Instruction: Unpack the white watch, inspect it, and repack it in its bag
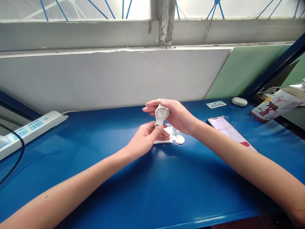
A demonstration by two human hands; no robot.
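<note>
A white wristwatch (161, 113) with a round white dial is held upright above the blue table (152, 184). My right hand (177, 115) wraps around the watch case from behind and the right. My left hand (145, 138) pinches the lower strap just under the case with thumb and fingers. Below the hands a small white packet or card (169, 136) lies on the table, with a round white tag (179, 139) beside it.
A phone (231, 132) showing a timer lies to the right. A white earbud case (239, 101) and a small card (216, 104) sit at the back right, with a printed bag (277, 105) at the far right. A white power strip (28, 130) with a black cable lies at the left.
</note>
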